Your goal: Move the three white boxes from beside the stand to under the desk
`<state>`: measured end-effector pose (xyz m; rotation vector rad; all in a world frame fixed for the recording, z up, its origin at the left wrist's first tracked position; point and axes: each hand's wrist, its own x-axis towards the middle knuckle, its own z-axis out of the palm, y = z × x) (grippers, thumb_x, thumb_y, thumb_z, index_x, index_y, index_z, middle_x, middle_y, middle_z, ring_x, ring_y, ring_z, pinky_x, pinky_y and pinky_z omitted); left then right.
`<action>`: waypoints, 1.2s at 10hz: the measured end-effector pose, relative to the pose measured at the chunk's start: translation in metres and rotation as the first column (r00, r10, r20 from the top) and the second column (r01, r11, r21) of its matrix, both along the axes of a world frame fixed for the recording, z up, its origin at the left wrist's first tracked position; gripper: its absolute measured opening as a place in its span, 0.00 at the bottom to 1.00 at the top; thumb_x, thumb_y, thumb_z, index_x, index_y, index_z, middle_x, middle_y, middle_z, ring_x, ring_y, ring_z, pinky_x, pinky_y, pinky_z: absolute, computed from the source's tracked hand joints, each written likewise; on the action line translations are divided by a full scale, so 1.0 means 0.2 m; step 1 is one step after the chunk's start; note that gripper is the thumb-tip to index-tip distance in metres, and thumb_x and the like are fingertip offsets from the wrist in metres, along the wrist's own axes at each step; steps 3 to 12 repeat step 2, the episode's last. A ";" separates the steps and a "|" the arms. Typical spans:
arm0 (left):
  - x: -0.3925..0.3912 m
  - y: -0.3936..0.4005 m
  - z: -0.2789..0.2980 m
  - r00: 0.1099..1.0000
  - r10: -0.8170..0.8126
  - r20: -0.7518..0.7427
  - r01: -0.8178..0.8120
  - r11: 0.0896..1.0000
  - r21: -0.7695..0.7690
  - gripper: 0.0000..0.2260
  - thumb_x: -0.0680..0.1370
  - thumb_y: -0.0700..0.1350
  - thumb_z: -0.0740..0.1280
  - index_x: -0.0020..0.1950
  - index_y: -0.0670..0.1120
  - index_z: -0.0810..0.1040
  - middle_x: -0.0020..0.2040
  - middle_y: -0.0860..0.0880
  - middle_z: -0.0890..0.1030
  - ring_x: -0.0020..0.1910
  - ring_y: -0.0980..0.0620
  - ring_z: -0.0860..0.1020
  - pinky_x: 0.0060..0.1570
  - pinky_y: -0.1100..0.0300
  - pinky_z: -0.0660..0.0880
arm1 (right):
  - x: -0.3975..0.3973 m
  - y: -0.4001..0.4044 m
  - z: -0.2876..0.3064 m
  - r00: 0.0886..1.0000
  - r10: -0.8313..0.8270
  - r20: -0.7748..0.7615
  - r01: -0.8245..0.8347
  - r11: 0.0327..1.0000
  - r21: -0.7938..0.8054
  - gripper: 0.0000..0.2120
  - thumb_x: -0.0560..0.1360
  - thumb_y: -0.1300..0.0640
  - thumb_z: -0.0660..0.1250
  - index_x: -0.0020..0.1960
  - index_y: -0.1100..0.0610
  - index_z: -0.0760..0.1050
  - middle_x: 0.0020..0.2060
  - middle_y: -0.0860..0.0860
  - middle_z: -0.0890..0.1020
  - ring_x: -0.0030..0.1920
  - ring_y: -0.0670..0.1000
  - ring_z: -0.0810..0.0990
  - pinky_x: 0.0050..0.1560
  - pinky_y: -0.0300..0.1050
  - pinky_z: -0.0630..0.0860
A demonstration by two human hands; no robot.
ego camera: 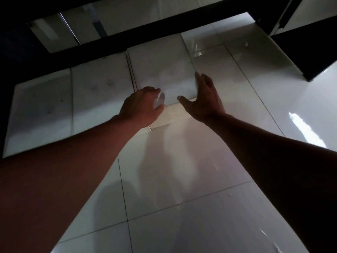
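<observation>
Three white boxes lie side by side on the floor along a dark desk edge (127, 42): a left box (40, 110), a middle box (100, 92) and a right box (160, 68) set slightly farther in. My left hand (144, 105) curls over the near left corner of the right box, its fingers blurred. My right hand (204, 95) lies spread at that box's near right corner, thumb on the top edge and fingers along the right side. The box's near face (173, 114) shows between my wrists.
Glossy white floor tiles (182, 179) stretch toward me and to the right. A dark piece of furniture (310, 52) stands at the upper right. The room is dim, with bright reflections on the tiles at the right.
</observation>
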<state>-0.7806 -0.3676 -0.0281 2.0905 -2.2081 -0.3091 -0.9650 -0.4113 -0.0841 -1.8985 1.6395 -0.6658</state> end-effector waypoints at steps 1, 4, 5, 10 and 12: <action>-0.03 -0.02 0.11 1.000 0.021 -0.013 -0.022 0.998 -0.052 0.24 0.81 0.56 0.63 0.74 0.49 0.70 0.73 0.48 0.72 0.69 0.45 0.72 0.64 0.53 0.69 | -0.02 0.03 0.11 0.998 0.039 -0.051 -0.044 0.994 -0.101 0.35 0.77 0.45 0.66 0.78 0.55 0.58 0.74 0.55 0.66 0.70 0.57 0.69 0.65 0.57 0.73; -0.08 -0.03 0.25 0.999 0.024 -0.021 -0.026 0.996 -0.081 0.23 0.80 0.55 0.64 0.74 0.49 0.72 0.72 0.48 0.74 0.68 0.45 0.73 0.64 0.51 0.70 | -0.05 0.05 0.28 0.995 0.062 -0.077 -0.074 0.984 -0.162 0.29 0.79 0.49 0.64 0.77 0.55 0.61 0.72 0.54 0.70 0.68 0.55 0.72 0.65 0.54 0.73; -0.08 -0.03 0.25 0.999 0.024 -0.021 -0.026 0.996 -0.081 0.23 0.80 0.55 0.64 0.74 0.49 0.72 0.72 0.48 0.74 0.68 0.45 0.73 0.64 0.51 0.70 | -0.05 0.05 0.28 0.995 0.062 -0.077 -0.074 0.984 -0.162 0.29 0.79 0.49 0.64 0.77 0.55 0.61 0.72 0.54 0.70 0.68 0.55 0.72 0.65 0.54 0.73; -0.08 -0.03 0.25 0.999 0.024 -0.021 -0.026 0.996 -0.081 0.23 0.80 0.55 0.64 0.74 0.49 0.72 0.72 0.48 0.74 0.68 0.45 0.73 0.64 0.51 0.70 | -0.05 0.05 0.28 0.995 0.062 -0.077 -0.074 0.984 -0.162 0.29 0.79 0.49 0.64 0.77 0.55 0.61 0.72 0.54 0.70 0.68 0.55 0.72 0.65 0.54 0.73; -0.08 -0.03 0.25 0.999 0.024 -0.021 -0.026 0.996 -0.081 0.23 0.80 0.55 0.64 0.74 0.49 0.72 0.72 0.48 0.74 0.68 0.45 0.73 0.64 0.51 0.70 | -0.05 0.05 0.28 0.995 0.062 -0.077 -0.074 0.984 -0.162 0.29 0.79 0.49 0.64 0.77 0.55 0.61 0.72 0.54 0.70 0.68 0.55 0.72 0.65 0.54 0.73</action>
